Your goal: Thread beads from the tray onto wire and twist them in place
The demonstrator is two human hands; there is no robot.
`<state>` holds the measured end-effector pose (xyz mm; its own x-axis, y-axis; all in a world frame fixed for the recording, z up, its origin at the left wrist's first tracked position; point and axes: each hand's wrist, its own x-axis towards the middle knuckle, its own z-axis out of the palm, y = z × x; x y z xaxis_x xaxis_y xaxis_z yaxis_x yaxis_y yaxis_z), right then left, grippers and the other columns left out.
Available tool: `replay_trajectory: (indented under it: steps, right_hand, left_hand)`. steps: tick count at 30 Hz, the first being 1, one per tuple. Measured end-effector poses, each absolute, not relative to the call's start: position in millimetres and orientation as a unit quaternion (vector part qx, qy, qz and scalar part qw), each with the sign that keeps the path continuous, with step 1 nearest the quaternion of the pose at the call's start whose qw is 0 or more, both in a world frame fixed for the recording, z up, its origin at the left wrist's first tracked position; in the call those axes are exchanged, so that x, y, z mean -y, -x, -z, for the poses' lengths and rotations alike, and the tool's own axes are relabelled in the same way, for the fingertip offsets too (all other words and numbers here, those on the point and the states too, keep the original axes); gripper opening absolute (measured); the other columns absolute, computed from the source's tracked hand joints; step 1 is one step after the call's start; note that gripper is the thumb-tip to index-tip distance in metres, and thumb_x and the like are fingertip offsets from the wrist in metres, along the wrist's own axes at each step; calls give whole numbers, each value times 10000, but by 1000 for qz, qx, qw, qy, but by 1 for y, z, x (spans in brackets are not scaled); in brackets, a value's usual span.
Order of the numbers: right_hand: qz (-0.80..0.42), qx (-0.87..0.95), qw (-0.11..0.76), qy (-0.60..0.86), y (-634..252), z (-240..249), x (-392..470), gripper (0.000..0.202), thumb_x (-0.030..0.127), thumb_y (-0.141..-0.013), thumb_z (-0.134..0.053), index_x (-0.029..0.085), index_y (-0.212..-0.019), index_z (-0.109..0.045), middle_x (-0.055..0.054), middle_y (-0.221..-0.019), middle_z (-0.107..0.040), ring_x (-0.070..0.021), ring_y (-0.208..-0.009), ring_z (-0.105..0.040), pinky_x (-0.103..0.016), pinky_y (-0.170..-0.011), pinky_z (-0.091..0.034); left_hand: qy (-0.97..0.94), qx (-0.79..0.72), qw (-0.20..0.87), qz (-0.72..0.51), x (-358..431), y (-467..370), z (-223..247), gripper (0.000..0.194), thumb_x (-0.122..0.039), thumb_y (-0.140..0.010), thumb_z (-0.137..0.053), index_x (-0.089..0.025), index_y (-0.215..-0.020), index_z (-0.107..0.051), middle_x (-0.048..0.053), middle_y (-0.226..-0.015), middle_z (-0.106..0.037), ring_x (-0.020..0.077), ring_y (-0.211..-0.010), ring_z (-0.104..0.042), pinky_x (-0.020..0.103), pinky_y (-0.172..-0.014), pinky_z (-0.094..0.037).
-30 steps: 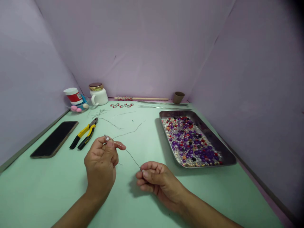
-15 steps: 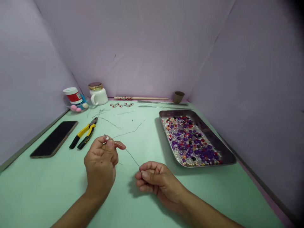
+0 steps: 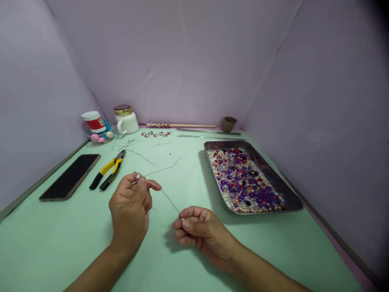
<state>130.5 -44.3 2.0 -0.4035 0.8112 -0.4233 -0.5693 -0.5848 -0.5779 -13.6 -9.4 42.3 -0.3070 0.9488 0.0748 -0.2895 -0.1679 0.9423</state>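
A thin wire (image 3: 170, 200) runs slantwise between my two hands. My left hand (image 3: 130, 202) pinches its upper end between thumb and index finger, where a small whitish bead (image 3: 137, 176) shows at the fingertips. Lower and to the right, my right hand (image 3: 200, 229) grips the other end, thumb against fingers. A tiny pale bead (image 3: 182, 219) sits at the right thumb tip, and the wire meets the fingers there. To the right of both hands stands a metal tray (image 3: 291, 205) holding purple, red, black and pearly beads.
Left lie a phone (image 3: 71, 177) and yellow-black pliers (image 3: 109, 169). Wire offcuts (image 3: 130, 142) are scattered beyond. Along the back are a white lidded mug (image 3: 127, 123), a bowl with a tub (image 3: 95, 121), beaded wire pieces (image 3: 156, 134), a wooden stick (image 3: 191, 125), straight wires (image 3: 209, 137) and a brown cup (image 3: 228, 124).
Almost nothing differs. Both hands keep their grip on the wire in nearly the same pose, and the whole view has shifted very slightly.
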Motion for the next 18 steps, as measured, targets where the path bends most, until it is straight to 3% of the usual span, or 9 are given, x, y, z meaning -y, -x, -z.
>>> replay_trajectory:
  steps: [18]
  right_hand:
    - [-822,174,421,341,-131,-2,44,254,147,-568,-741,92,-760,-585,-68,-691,-684,-118,-569,-640,-198,-525,-505]
  left_hand:
    - [-367,-450,467,-667,10,13,-43,58,-190,-753,-527,-178,-743,-471,13,-585,-616,21,-333,-248,179,-340,-166]
